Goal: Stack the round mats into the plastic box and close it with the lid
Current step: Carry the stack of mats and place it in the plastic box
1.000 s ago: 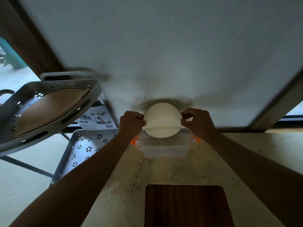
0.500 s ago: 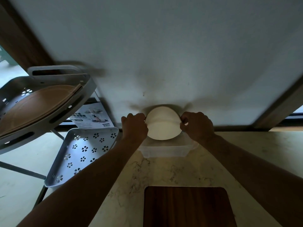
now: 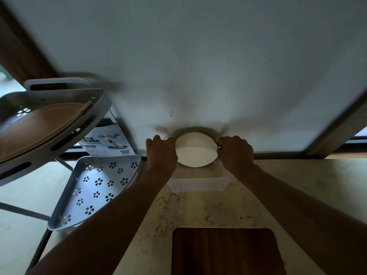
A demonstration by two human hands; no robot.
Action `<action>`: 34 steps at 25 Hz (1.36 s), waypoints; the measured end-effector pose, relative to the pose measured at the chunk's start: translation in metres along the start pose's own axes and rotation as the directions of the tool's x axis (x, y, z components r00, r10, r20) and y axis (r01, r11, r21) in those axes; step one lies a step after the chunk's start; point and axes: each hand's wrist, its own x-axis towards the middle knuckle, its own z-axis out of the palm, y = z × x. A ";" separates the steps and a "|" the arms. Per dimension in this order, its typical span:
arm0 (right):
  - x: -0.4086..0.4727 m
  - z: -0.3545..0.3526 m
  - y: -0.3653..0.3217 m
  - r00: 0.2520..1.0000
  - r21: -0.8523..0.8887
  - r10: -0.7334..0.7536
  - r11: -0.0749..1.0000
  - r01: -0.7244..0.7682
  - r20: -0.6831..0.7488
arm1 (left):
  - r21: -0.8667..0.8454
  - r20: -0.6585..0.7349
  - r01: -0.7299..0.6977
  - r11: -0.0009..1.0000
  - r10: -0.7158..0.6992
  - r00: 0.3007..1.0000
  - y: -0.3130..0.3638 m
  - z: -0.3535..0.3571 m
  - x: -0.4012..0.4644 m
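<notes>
A stack of round cream mats [image 3: 195, 150] stands tilted on edge against the white wall, its lower rim inside the clear plastic box [image 3: 196, 184] on the marble counter. My left hand [image 3: 161, 150] grips the stack's left edge and my right hand [image 3: 235, 150] grips its right edge. A brownish edge shows at the back of the stack. The box's far side and its clasps are hidden behind my hands. No lid is in view.
A dark wooden board [image 3: 226, 252] lies on the counter near me. At the left stands a white tiered rack: its upper tray [image 3: 49, 135] holds a brown round mat [image 3: 39, 126], its lower perforated tray [image 3: 95, 191] holds nothing. A printed carton [image 3: 107, 141] leans behind it.
Both hands have lowered the stack of mats further into the box and toward the wall. The orange clasps seen earlier are now hidden.
</notes>
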 end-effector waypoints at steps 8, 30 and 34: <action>-0.001 0.000 -0.001 0.998 0.115 0.058 0.992 -0.055 -0.024 | -0.101 -0.076 0.086 0.991 -0.094 0.993 -0.001 0.003 -0.002; -0.116 -0.117 -0.057 0.995 0.521 -0.089 0.848 0.096 -0.039 | -0.524 -0.106 0.162 0.836 -0.253 0.962 -0.054 -0.142 -0.157; -0.137 -0.136 -0.106 0.981 0.539 -0.183 0.821 0.188 -0.063 | -0.499 -0.101 0.163 0.851 -0.244 0.965 -0.083 -0.173 -0.189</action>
